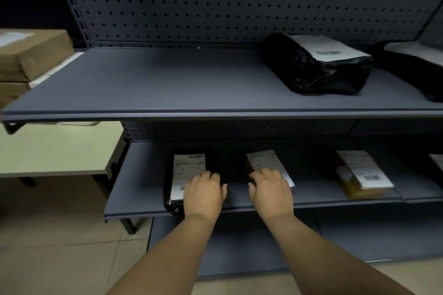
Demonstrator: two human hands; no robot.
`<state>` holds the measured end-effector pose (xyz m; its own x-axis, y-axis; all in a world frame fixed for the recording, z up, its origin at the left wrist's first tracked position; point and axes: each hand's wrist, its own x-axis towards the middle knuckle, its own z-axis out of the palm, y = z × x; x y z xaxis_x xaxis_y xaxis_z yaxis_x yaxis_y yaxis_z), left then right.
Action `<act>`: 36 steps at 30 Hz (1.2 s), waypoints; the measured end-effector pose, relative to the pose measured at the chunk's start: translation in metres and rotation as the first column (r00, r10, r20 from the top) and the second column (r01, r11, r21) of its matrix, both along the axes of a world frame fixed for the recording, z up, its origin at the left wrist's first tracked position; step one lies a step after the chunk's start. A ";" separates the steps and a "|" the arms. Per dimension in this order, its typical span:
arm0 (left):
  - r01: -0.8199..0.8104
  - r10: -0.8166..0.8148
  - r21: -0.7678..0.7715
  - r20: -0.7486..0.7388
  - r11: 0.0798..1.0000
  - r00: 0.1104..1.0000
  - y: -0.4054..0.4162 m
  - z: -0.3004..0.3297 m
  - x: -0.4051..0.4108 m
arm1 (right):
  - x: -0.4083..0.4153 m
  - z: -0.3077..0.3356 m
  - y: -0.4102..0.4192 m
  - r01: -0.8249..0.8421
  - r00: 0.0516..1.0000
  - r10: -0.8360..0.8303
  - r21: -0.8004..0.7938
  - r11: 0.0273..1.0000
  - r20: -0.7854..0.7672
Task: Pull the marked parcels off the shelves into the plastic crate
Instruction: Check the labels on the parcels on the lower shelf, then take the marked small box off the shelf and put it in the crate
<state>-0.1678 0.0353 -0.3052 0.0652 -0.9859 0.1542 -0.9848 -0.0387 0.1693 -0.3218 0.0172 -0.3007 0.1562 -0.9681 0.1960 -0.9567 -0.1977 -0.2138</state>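
Note:
On the lower shelf (139,199) lies a flat black parcel with a white label (184,170); my left hand (203,194) rests on its near right part, fingers together and curled over it. To its right a dark parcel with a white label (261,160) lies under my right hand (271,193), fingers spread on top. Whether either hand grips its parcel is unclear. A yellow-brown parcel with a label (364,175) sits further right. On the upper shelf (167,84) stands a bulky black bag parcel (316,64). No plastic crate is in view.
Another black parcel (412,64) lies at the upper shelf's right edge. Brown cardboard boxes (31,55) are stacked at the left. A pale green table (60,151) stands left of the shelving. A perforated back panel (215,0) closes the shelves. Tiled floor lies below.

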 end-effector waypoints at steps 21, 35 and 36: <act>-0.293 0.291 0.015 -0.174 0.956 0.941 0.022 -0.001 -0.150 | -0.166 -0.014 -0.009 0.074 0.980 -0.092 0.106 0.992 0.177; -0.444 0.577 0.519 -0.817 0.730 -0.008 -0.047 -0.038 -0.127 | -0.125 -0.025 -0.078 0.035 0.437 -0.750 0.824 0.566 0.496; -0.434 0.581 0.538 -0.813 0.723 -0.041 -0.053 -0.041 -0.124 | -0.123 -0.029 -0.082 0.012 0.407 -0.758 0.827 0.562 0.509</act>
<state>-0.2923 -0.0173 -0.3465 0.5638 -0.6171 -0.5489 0.2091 -0.5363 0.8177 -0.4445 -0.0644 -0.3297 -0.1272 -0.7273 -0.6745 -0.1964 0.6850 -0.7016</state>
